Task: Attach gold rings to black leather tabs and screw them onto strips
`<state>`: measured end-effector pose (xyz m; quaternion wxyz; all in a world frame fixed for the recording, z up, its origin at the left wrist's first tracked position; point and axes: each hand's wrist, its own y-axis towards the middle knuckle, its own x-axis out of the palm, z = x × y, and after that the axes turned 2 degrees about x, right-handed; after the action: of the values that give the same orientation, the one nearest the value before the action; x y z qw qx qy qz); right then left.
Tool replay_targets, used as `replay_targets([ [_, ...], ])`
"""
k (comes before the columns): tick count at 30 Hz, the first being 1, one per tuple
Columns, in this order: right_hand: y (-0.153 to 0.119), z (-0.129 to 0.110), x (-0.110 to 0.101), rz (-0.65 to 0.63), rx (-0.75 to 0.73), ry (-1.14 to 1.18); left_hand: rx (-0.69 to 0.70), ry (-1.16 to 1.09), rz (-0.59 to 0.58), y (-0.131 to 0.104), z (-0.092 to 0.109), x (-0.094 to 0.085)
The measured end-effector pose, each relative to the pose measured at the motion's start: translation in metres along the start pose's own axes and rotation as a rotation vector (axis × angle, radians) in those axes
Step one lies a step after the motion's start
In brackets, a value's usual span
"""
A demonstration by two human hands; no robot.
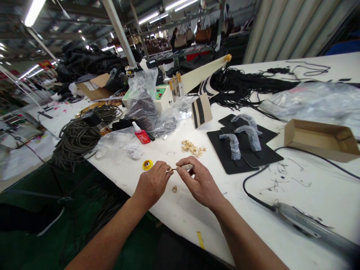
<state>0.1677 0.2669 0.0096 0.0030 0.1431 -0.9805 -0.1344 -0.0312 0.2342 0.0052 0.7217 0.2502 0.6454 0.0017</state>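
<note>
My left hand (pixel 153 182) is closed in a pinch around a small gold metal fitting (pixel 170 170). In my right hand (pixel 200 182) is a small screwdriver (pixel 187 167) with a thick pale handle; its thin shaft points left and meets the fitting, though the exact contact is too small to see. Just below, a single gold buckle-like piece (pixel 174 189) lies on the table. Beyond my hands is a loose pile of gold fittings (pixel 192 147). A yellow round dish (pixel 147 165) with tiny dark pieces sits left of them, near a red glue bottle (pixel 141 133) with a white cap.
Black panels (pixel 244 144) with plastic-wrapped handles lie to the right, by an open cardboard box (pixel 320 140). A corded grey tool (pixel 309 223) rests at front right. Coiled cords (pixel 75 137) occupy the left edge. A boxy machine (pixel 164 98) and plastic bags stand behind.
</note>
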Motion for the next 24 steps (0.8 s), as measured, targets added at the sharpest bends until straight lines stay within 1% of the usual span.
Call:
replay_targets([
  [1, 0.0, 0.001, 0.0, 0.009, 0.055, 0.004, -0.003, -0.002, -0.013, -0.001, 0.0, -0.001],
  [3, 0.001, 0.005, 0.002, 0.068, 0.145, -0.037, 0.008, -0.014, -0.023, -0.002, 0.0, -0.001],
  [6, 0.002, 0.011, 0.005, 0.181, 0.199, -0.137, 0.017, -0.045, -0.019, -0.006, 0.001, 0.0],
  [7, 0.002, 0.013, 0.006, 0.189, 0.204, -0.142, 0.011, -0.056, -0.02, -0.008, 0.001, 0.001],
  [9, 0.002, 0.016, 0.006, 0.128, 0.206, -0.085, -0.012, -0.08, -0.029, -0.013, -0.001, 0.003],
  [12, 0.002, 0.019, 0.007, -0.022, 0.188, 0.028, -0.049, -0.115, -0.047, -0.019, -0.009, 0.004],
  [13, 0.002, 0.019, 0.007, -0.052, 0.186, 0.041, -0.056, -0.129, -0.061, -0.02, -0.012, 0.004],
  [15, 0.002, 0.019, 0.007, -0.054, 0.206, 0.024, -0.059, -0.162, -0.119, -0.02, -0.017, 0.002],
  [17, 0.004, 0.019, 0.006, -0.005, 0.251, -0.004, -0.064, -0.187, -0.226, -0.016, -0.02, 0.0],
  [19, 0.007, 0.019, 0.002, 0.085, 0.296, -0.029, -0.076, -0.188, -0.341, -0.007, -0.022, -0.001],
  [20, 0.008, 0.019, 0.0, 0.139, 0.313, -0.032, -0.083, -0.181, -0.377, -0.001, -0.023, -0.001],
  [22, 0.012, 0.018, -0.006, 0.263, 0.334, -0.008, -0.11, -0.162, -0.395, 0.014, -0.025, 0.002],
  [24, 0.014, 0.019, -0.012, 0.381, 0.348, 0.074, -0.16, -0.144, -0.362, 0.035, -0.028, 0.01],
])
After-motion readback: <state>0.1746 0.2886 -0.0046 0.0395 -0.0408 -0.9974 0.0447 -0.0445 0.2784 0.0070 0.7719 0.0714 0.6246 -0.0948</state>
